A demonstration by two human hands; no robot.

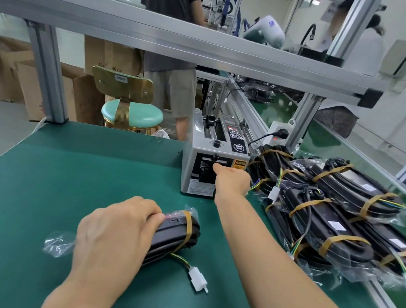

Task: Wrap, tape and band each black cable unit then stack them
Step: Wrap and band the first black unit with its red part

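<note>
Black cable unit (175, 238): a flat black plastic-bagged bundle with one tan band, lay on the green tabletop (65, 174) near the front edge, under the left hand.
Stack: finished banded black units (331, 212) lay piled to the right, well apart from the unit in hand.
Risk, tape: the strip could fold onto itself or stick to the fingers if pulled askew from the grey tape dispenser (215, 160).
Risk, wrap: the loose clear bag could spring open if the left hand eased off.
Risk, connector: the white plug (197, 279) on its wires could snag.
Left hand (113, 235): fingers curled over the unit, pressing it down.
Right hand (232, 181): arm stretched forward, grip at the dispenser mouth; whether it pinched tape could not be told.
</note>
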